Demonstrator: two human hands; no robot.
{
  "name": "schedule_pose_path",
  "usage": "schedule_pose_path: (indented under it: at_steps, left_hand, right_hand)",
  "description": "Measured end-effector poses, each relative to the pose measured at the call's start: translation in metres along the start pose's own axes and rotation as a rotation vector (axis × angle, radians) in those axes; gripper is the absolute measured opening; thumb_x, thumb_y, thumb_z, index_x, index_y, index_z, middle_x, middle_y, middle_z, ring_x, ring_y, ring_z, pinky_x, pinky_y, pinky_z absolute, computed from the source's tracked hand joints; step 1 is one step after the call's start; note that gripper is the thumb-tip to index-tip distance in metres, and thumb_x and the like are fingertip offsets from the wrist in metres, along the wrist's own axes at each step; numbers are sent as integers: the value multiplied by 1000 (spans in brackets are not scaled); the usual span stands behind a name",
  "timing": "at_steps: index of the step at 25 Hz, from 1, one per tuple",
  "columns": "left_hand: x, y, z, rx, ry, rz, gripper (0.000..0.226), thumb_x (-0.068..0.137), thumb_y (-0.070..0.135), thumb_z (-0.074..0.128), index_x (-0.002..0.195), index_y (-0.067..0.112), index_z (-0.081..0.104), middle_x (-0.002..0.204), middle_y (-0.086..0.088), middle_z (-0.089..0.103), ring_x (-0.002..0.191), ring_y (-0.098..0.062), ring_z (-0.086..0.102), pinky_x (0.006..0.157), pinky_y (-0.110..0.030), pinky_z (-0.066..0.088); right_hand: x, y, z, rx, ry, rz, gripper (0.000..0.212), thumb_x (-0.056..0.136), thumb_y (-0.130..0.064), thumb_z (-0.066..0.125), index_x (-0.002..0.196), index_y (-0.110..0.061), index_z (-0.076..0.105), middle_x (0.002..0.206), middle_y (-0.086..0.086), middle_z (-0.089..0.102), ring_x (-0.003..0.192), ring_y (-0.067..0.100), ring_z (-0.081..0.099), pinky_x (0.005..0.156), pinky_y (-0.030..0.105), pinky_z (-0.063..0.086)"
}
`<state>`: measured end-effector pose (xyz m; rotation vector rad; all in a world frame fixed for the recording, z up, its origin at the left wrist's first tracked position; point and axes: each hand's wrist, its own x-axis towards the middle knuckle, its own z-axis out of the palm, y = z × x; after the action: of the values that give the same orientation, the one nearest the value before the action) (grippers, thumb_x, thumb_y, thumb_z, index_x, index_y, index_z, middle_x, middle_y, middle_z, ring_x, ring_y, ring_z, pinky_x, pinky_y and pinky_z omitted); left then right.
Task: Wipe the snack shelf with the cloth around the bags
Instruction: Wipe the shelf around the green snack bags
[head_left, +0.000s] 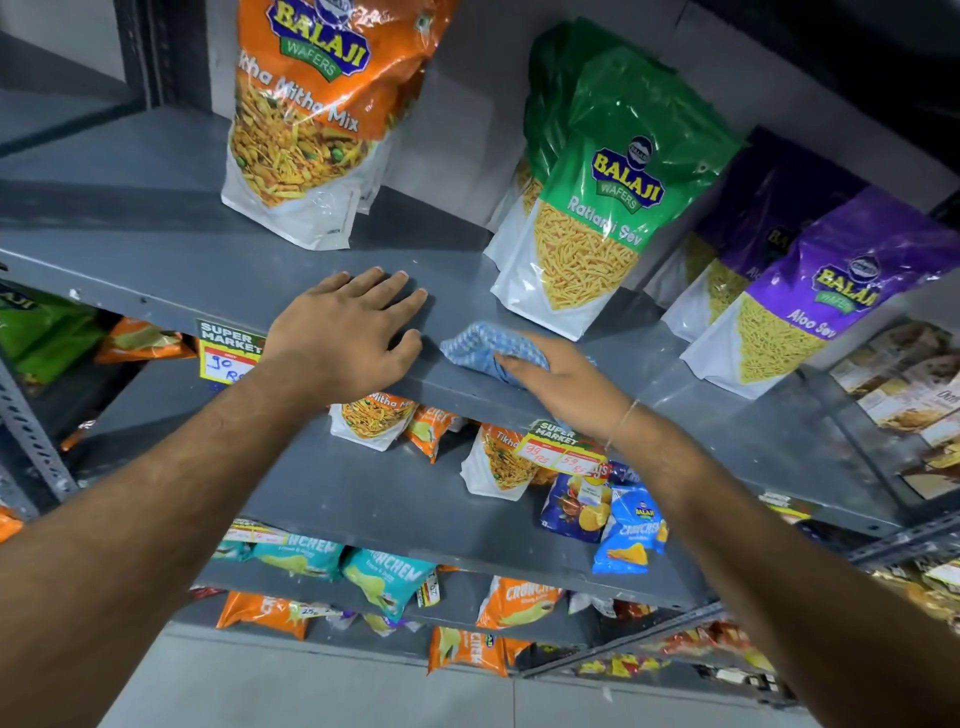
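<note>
The grey metal snack shelf (171, 260) runs across the view at chest height. My right hand (558, 376) presses a blue-and-white checked cloth (480, 349) flat on the shelf's front edge, just in front of the green Ratlami Sev bag (587, 228). My left hand (345, 335) lies flat on the shelf with fingers spread, holding nothing, a little left of the cloth. An orange Tikha Mitha Mix bag (306, 109) stands behind my left hand. Purple Aloo Sev bags (810, 306) stand to the right.
Lower shelves (374, 493) hold several small snack packets in orange, teal and blue. Yellow price tags (228, 351) hang on the shelf fronts. Boxed goods (904, 374) sit at far right. A perforated metal upright (26, 431) stands at left.
</note>
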<state>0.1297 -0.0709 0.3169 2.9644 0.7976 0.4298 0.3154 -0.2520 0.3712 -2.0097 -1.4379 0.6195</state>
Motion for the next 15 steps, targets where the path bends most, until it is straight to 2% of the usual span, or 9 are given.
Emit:
schedule_pose_path:
  at_steps: [3,5,6,8,11,13,15]
  left_hand:
    - [1,0,-3,-5,-18,5,71,100,56,11,164,30,23,174,-1,21,160,-23,20,130,-45,18]
    - [0,1,-4,-3,-18,-11,72,98,58,9,165,31,21,174,0,18,161,-22,18,131,-44,16]
    - [0,2,-3,-1,-24,-16,73,98,58,8,165,32,20,175,1,17,161,-21,16,131,-43,15]
    - [0,2,-2,-4,-28,-20,73,97,59,7,165,33,19,175,3,15,161,-19,15,131,-42,14]
    - [2,2,-2,-3,-16,-26,75,96,60,5,165,35,20,174,5,17,161,-18,16,131,-41,15]
    - [0,1,-2,-3,-20,-26,75,96,61,6,165,35,20,174,5,17,161,-19,17,131,-42,15]
    - [-1,2,-1,9,-20,-22,74,97,60,6,165,34,21,174,4,18,161,-19,17,131,-42,16]
  right_hand:
    - [3,-2,-25,92,276,-24,29,103,-23,54,130,-23,62,120,-13,68,104,-11,62,95,10,45]
    - [-5,17,-48,-34,462,-50,31,102,-19,53,131,-25,62,115,-12,69,99,-5,63,90,11,45]
    - [-13,29,-55,-154,477,-26,32,101,-17,52,130,-27,62,113,-11,69,99,0,63,88,14,46]
    - [-24,57,-54,-256,403,75,33,101,-21,53,130,-34,61,120,-9,67,112,10,62,98,26,47]
    - [-26,75,-45,-157,264,218,45,99,-51,48,143,-40,50,150,-13,50,142,11,43,121,39,29]
    - [-24,73,-45,-181,176,163,56,97,-64,38,149,-43,39,157,-19,37,149,2,27,126,40,16]
    - [-28,71,-45,-271,141,99,53,100,-61,33,152,-47,32,159,-27,26,148,-8,17,127,34,8]
